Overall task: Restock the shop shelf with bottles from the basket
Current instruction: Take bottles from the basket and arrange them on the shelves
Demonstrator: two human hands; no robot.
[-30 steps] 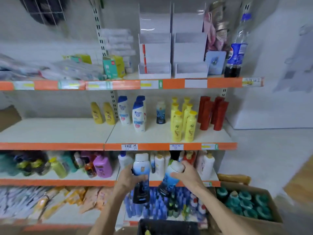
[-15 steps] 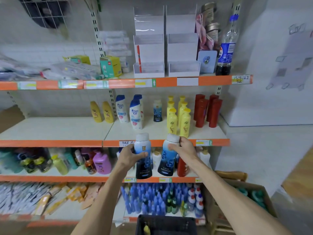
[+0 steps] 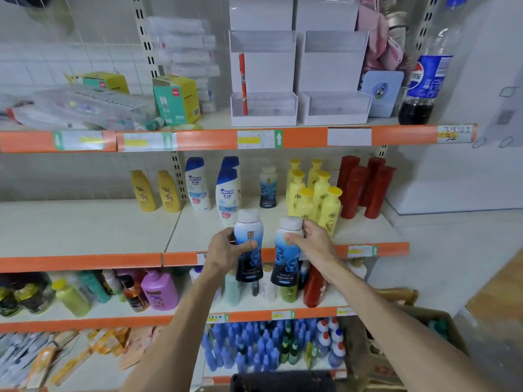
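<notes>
- The left hand [image 3: 226, 250] was wrapped round one blue-and-white bottle [image 3: 248, 232], and the right hand [image 3: 314, 244] round a second bottle [image 3: 287, 261].
- Both were held in the air, just in front of the middle shelf [image 3: 198, 233].
- Neither had been set down yet; a matching bottle [image 3: 268, 188] was seen standing farther back.
- They were kept standing tall, white caps up, the second bottle tipped a little.

From the left hand [image 3: 223, 250], the middle shelf [image 3: 85, 230] lies bare at nine o'clock, while white shampoo bottles [image 3: 226, 199] at twelve and yellow bottles [image 3: 329, 213] at two hem a narrow gap.
</notes>
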